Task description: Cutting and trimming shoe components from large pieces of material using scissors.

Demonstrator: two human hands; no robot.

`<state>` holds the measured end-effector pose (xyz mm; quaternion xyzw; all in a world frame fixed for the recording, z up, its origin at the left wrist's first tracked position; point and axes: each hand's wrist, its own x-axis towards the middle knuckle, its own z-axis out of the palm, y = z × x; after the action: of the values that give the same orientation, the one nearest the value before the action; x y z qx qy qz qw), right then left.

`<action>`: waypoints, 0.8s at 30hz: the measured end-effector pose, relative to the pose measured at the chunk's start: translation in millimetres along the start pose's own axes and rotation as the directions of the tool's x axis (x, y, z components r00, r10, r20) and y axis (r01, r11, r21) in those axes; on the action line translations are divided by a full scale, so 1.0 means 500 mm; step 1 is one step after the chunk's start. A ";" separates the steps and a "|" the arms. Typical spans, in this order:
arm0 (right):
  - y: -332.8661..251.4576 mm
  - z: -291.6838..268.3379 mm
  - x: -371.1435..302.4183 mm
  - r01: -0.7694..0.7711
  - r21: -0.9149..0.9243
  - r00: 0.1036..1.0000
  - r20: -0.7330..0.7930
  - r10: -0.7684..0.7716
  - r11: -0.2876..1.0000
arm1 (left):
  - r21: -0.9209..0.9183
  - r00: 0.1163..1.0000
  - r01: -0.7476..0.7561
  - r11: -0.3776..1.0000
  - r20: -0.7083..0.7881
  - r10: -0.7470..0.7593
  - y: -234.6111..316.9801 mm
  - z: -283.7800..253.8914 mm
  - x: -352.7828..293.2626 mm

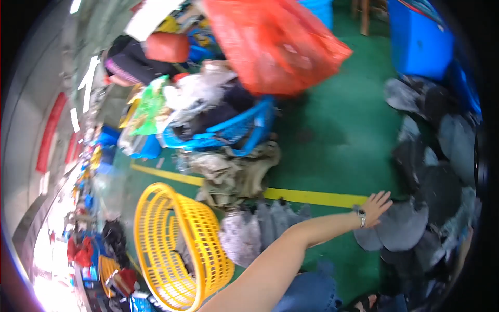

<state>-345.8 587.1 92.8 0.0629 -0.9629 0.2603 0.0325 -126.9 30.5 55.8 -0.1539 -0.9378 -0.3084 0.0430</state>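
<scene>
Reaching: 1 left hand, fingers splayed, beside grey pieces; 1 wristwatch, 1 large yellow basket.

So the floor was plain green with a yellow stripe running across it. Sitting right on it: a yellow slatted basket, a pale speckled bundle just beside that, and a crumpled beige heap over part of the stripe. Over on the right there was a messy spread of flat grey pieces, overlapping each other, with a blue bin up past them.
</scene>
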 end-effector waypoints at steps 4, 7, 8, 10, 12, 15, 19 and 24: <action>-0.197 -0.046 -0.119 -0.034 -0.118 0.993 -0.118 0.020 0.993 | 0.146 0.958 0.022 0.989 0.281 -0.063 0.013 0.036 0.127; -0.397 -0.121 -0.191 -0.196 -0.186 0.973 -0.160 0.167 0.963 | 0.133 0.919 0.164 0.977 0.341 -0.200 0.000 0.104 0.155; -0.423 -0.134 -0.209 -0.193 -0.223 0.968 -0.204 0.148 0.955 | 0.094 0.902 0.242 0.966 0.344 -0.260 0.009 0.095 0.167; -0.409 -0.139 -0.225 -0.124 -0.215 0.970 -0.231 0.073 0.969 | 0.116 0.918 0.315 0.942 0.216 -0.333 -0.005 0.111 0.149; -0.430 -0.123 -0.226 -0.173 -0.135 0.960 -0.246 0.136 0.976 | 0.074 0.918 0.371 0.926 0.118 -0.378 -0.049 0.136 0.097; -0.429 -0.099 -0.217 -0.101 -0.147 0.946 -0.319 0.049 0.984 | 0.071 0.839 0.422 0.904 0.348 -0.419 -0.079 0.082 0.014; -0.461 -0.036 -0.184 0.040 -0.139 0.947 -0.311 -0.082 0.990 | -0.122 0.702 0.613 0.780 0.537 -0.468 -0.149 -0.034 -0.163; -0.618 0.099 -0.190 0.456 -0.064 0.887 -0.045 -0.459 0.887 | 0.088 0.746 0.589 0.803 0.322 -0.582 -0.159 -0.087 -0.309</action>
<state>-210.8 307.3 194.5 0.2796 -0.9260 0.2220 0.1227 -5.8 -96.0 18.8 0.0975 -0.9287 -0.2848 -0.2165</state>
